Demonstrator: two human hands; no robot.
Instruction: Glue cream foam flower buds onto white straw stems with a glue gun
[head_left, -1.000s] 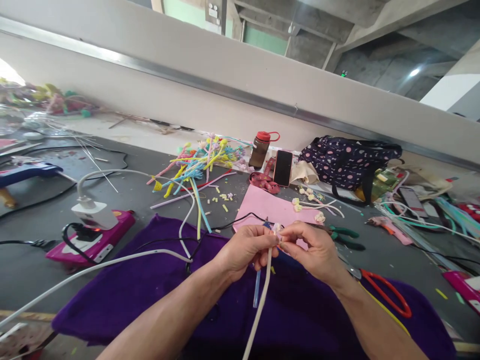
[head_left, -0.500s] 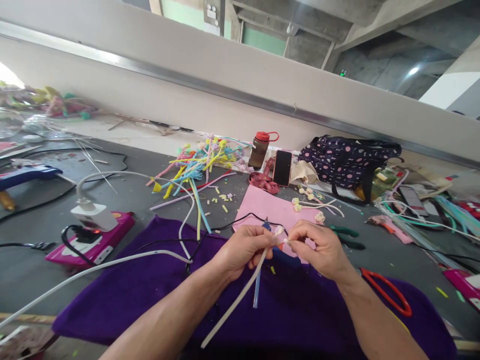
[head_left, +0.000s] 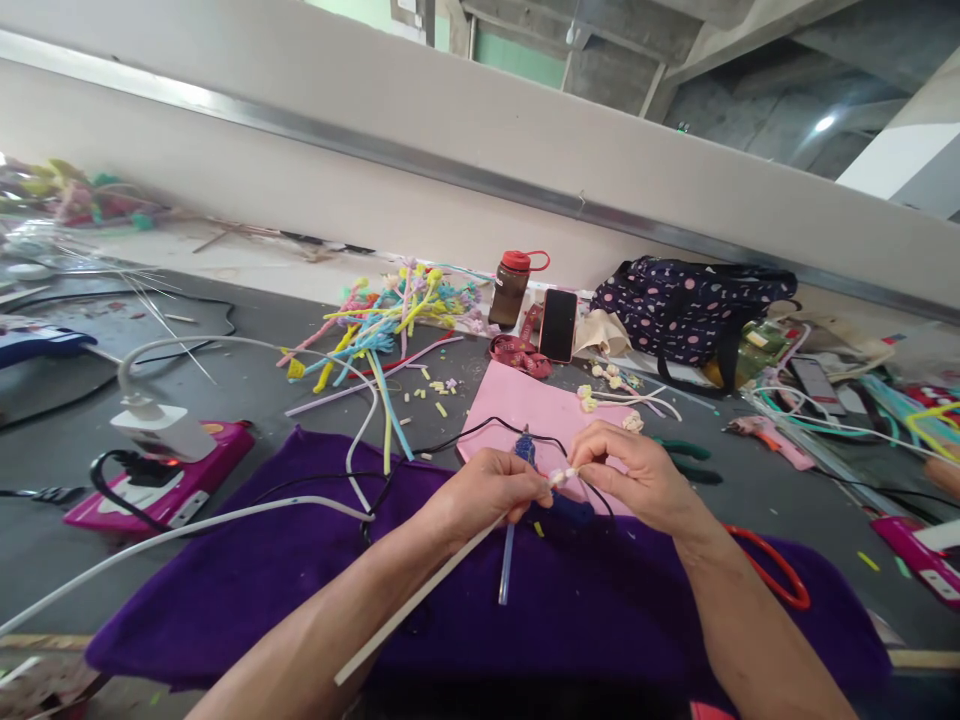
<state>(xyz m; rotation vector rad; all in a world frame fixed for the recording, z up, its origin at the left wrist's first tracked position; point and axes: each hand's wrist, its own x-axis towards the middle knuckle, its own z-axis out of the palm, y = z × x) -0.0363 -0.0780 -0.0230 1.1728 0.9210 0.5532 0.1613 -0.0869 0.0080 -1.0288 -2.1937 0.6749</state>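
My left hand (head_left: 487, 495) pinches a long white fuzzy stem (head_left: 420, 602), whose tail slants down to the left along my forearm. At the stem's upper end, between my hands, sits a small pale blossom-like piece (head_left: 561, 478). The thumb and fingertips of my right hand (head_left: 634, 475) are closed on the far side of that piece; exactly what they grip is too small to tell. Just behind and below my hands lies a blue glue gun (head_left: 525, 448), partly hidden, with a clear glue stick (head_left: 507, 570) pointing toward me.
Purple cloth (head_left: 637, 620) and a pink sheet (head_left: 499, 395) lie under my hands. Around them are dark green pliers (head_left: 686, 450), a red loop handle (head_left: 780, 572), a magenta power strip (head_left: 187, 490) with cables, coloured stems (head_left: 390, 320), a bottle (head_left: 511, 290) and a phone (head_left: 559, 325).
The white stem's tail has swung down and left, nearer my left forearm. My hands have turned slightly, uncovering more of the glue gun. Part of another person's hand now shows at the right edge.
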